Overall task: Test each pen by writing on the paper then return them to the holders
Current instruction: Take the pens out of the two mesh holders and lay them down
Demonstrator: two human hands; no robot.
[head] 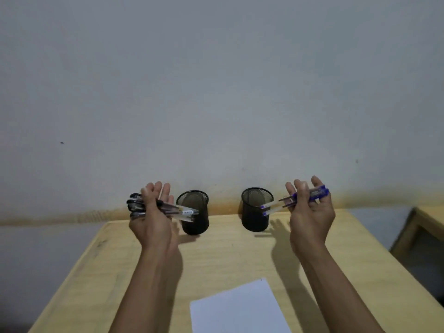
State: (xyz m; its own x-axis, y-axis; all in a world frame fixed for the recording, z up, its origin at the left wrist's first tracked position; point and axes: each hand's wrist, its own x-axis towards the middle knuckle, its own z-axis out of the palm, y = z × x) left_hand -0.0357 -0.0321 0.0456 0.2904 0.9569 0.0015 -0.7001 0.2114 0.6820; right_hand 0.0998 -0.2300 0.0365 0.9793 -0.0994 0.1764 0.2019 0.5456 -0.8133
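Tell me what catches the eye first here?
Two raised hands, each holding a bunch of pens: the left hand grips black pens, the right hand blue pens. Between them, at the far edge of the wooden table, stand two black mesh cups, with a white sheet of paper nearer the person.

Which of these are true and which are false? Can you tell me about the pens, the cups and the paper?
1. The left hand holds black-capped pens. True.
2. The right hand is empty. False: it holds blue pens.
3. Two black mesh holders stand on the table. True.
4. The paper is inside a holder. False: it lies flat on the table, nearer the person.
5. Pens stand in both holders. False: no pens show inside them.
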